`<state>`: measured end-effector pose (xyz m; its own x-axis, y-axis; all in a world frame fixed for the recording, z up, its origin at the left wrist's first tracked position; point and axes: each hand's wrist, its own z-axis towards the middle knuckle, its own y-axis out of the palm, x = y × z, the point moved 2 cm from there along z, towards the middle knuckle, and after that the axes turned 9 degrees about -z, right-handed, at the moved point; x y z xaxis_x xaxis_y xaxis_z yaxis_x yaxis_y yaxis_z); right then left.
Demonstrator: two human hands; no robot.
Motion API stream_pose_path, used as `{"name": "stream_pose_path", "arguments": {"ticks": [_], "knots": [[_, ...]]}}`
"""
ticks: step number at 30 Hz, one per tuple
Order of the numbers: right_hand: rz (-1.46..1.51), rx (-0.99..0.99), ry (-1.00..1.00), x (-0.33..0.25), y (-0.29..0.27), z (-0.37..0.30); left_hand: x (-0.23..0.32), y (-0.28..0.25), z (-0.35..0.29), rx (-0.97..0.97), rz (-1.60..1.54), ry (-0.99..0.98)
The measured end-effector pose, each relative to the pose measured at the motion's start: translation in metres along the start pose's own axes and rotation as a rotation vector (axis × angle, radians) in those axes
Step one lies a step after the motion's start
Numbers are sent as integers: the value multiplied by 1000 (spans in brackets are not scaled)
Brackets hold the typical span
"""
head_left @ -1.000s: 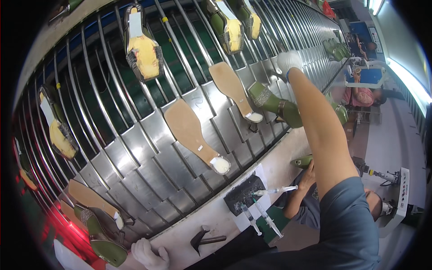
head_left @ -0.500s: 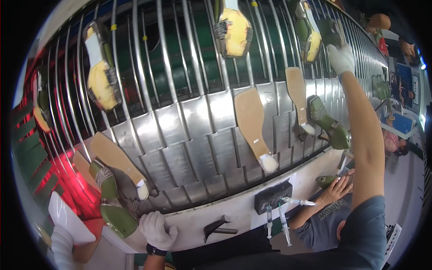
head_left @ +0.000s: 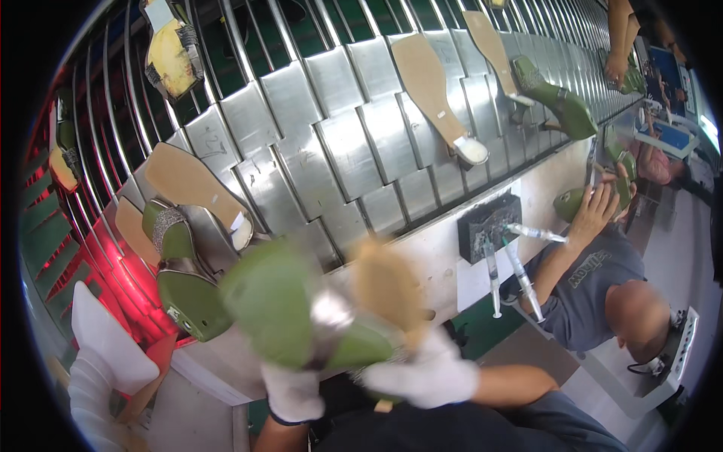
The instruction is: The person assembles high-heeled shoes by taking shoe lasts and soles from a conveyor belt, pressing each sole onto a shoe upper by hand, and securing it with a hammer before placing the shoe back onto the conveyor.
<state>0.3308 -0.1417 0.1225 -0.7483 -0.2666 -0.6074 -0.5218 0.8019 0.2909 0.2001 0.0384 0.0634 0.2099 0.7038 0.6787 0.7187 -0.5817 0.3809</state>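
Note:
A green sandal, smeared by motion, is held up in front of me over the near ledge. It has a dark strap and a glittery strap. My left hand, in a white glove, is closed on it from below, its fingers partly hidden. My right hand, also gloved, grips its right side. A blurred tan sole-shaped piece rises beside the sandal above my right hand; whether the two are joined I cannot tell. Just left of my hands, another green sandal lies by tan insoles.
A slatted metal conveyor carries more insoles, a green sandal and a yellow-bottomed shoe form. A black block with several syringes stands on the ledge. At right a co-worker handles a green shoe. A white funnel-shaped duct stands lower left.
My right hand has come back from the far right of the conveyor to my front with a sandal. My left hand has left the ledge and joined it. The view has tilted down.

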Motion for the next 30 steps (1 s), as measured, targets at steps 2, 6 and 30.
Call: {"name": "stream_pose_path", "arguments": {"ticks": [2, 6, 30], "knots": [[-8, -209, 159, 75, 22, 9, 5, -21, -1, -72, -82, -62], [192, 2, 287, 144, 47, 27, 8, -25, -3, -122, 307, 80], [-1027, 853, -1302, 114, -36, 50, -104, -118, -106, -105, 799, 1006]]}}
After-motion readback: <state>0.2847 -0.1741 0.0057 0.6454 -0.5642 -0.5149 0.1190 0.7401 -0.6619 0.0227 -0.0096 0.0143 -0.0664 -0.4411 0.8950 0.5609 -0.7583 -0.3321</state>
